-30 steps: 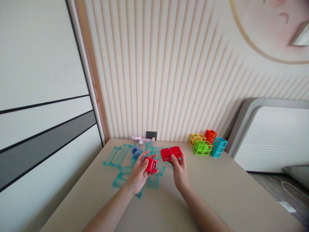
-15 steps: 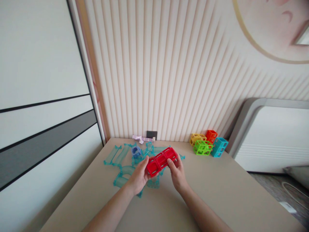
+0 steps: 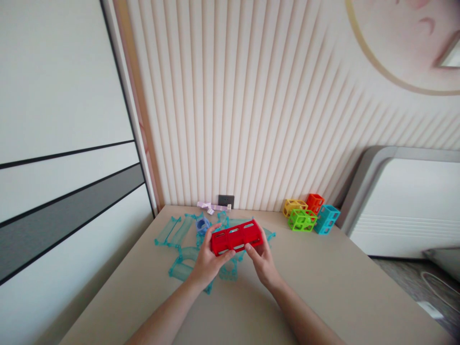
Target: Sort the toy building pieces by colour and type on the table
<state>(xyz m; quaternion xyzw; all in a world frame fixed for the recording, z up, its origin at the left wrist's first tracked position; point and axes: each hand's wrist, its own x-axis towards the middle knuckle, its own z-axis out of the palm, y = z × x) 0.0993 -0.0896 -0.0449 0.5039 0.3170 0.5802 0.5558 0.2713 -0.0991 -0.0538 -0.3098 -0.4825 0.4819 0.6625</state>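
I hold a long red block [image 3: 236, 237], made of three joined open-frame cubes, level above the table with both hands. My left hand [image 3: 205, 261] grips its left end, thumb on the near side and fingers behind. At the right end, my right hand [image 3: 261, 256] pinches the block the same way. Under and behind it lie several clear teal track pieces [image 3: 179, 231] and a small blue cube [image 3: 202, 224].
The beige table [image 3: 323, 287] meets a ribbed wall. Yellow [image 3: 293, 206], green [image 3: 301, 220], orange [image 3: 315, 202] and cyan [image 3: 326, 218] frame cubes cluster at the back right. A pale ribbon piece [image 3: 212, 206] lies by a dark wall socket [image 3: 225, 200]. A bed headboard [image 3: 395, 201] stands at right.
The single red cube in my left hand and the double block in my right were brought together into one long block. It has since turned from tilted to level.
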